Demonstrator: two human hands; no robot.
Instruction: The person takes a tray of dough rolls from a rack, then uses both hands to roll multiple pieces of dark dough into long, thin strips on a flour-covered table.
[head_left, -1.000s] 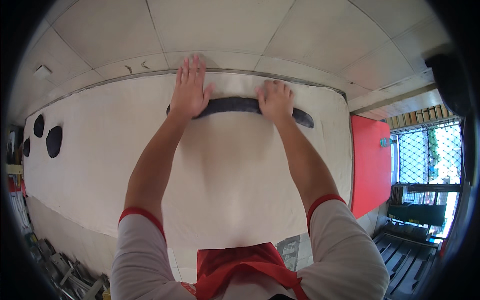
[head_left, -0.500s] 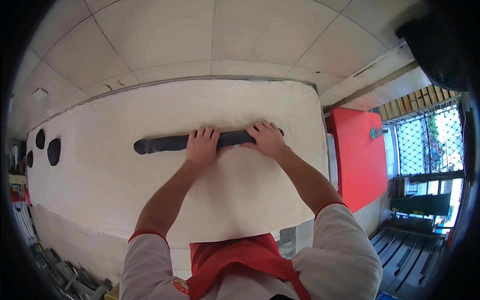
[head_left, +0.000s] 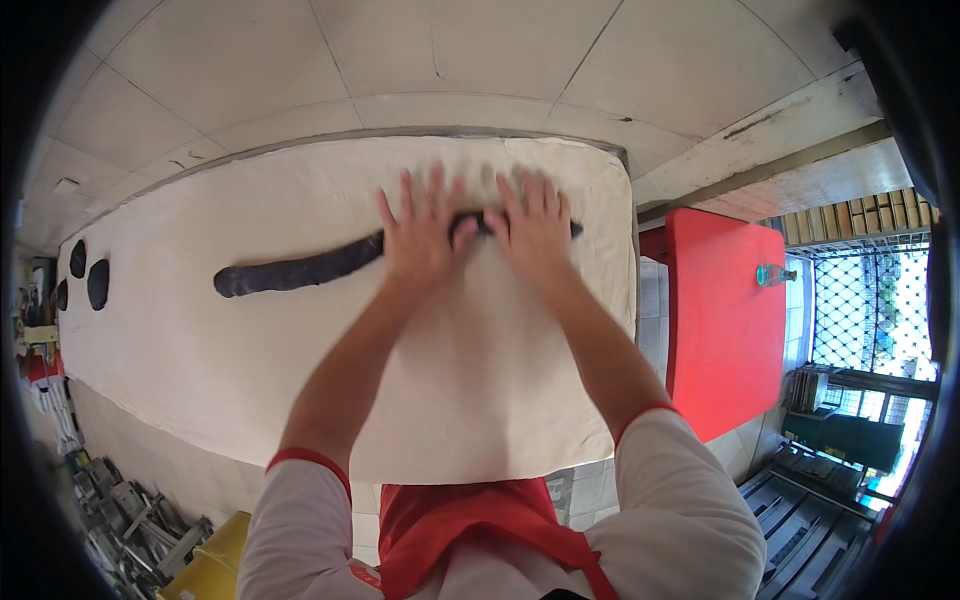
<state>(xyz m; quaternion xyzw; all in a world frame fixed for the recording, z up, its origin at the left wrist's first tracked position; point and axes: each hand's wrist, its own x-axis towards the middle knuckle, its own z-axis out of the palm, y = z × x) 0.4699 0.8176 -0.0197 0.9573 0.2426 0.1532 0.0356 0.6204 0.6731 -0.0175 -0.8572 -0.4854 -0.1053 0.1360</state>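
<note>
A long black roll of dough [head_left: 300, 272] lies across the table's pale cloth cover [head_left: 190, 370], its left part bending toward me. My left hand [head_left: 425, 240] presses flat over the middle of the roll, fingers stretched away from me and blurred by motion. Close beside it, my right hand [head_left: 537, 228] lies over the right part, palm down with its fingers spread too. Beyond that hand only the roll's short right tip shows; the stretch beneath both palms is hidden. At the table's far left sit three dark lumps [head_left: 98, 284].
Past the table's right end stands a red table [head_left: 725, 320] with a greenish glass [head_left: 772, 275] on it. A tiled wall [head_left: 480, 50] runs along the far edge. Metal frames [head_left: 130, 515] and a yellow container [head_left: 212, 558] are at lower left.
Both hands have slid away from me and opened from curled round the roll to flat with fingers spread. The roll's right part has moved farther off, so the roll now bends.
</note>
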